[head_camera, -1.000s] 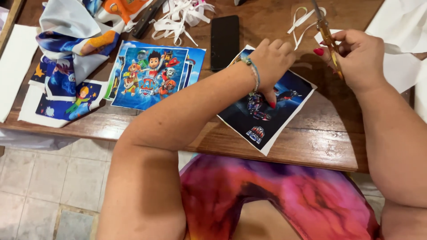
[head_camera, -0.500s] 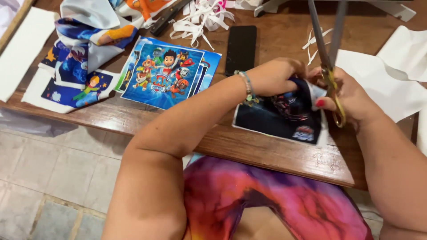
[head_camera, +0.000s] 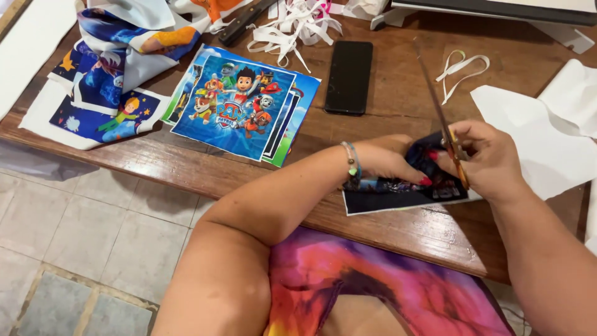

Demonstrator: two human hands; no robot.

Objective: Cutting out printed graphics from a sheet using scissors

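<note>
My left hand (head_camera: 392, 160) pinches and folds a dark printed fabric piece (head_camera: 404, 196) that lies near the front edge of the wooden table (head_camera: 398, 233). My right hand (head_camera: 491, 158) presses on the same fabric from the right and grips a pair of scissors (head_camera: 443, 121) by the orange handles, with the long blades pointing up and away. A bead bracelet sits on my left wrist.
A blue cartoon print stack (head_camera: 239, 102) lies left of centre. A black phone (head_camera: 349, 76) rests behind my hands. Colourful printed cloths (head_camera: 112, 81) pile at the left, white ribbon scraps (head_camera: 292, 22) at the back, white fabric (head_camera: 541, 140) at the right. Tiled floor lies below.
The dark fabric was flat under my left hand; now both hands have come together on it and folded it up. The scissors have tilted and swung left with my right hand.
</note>
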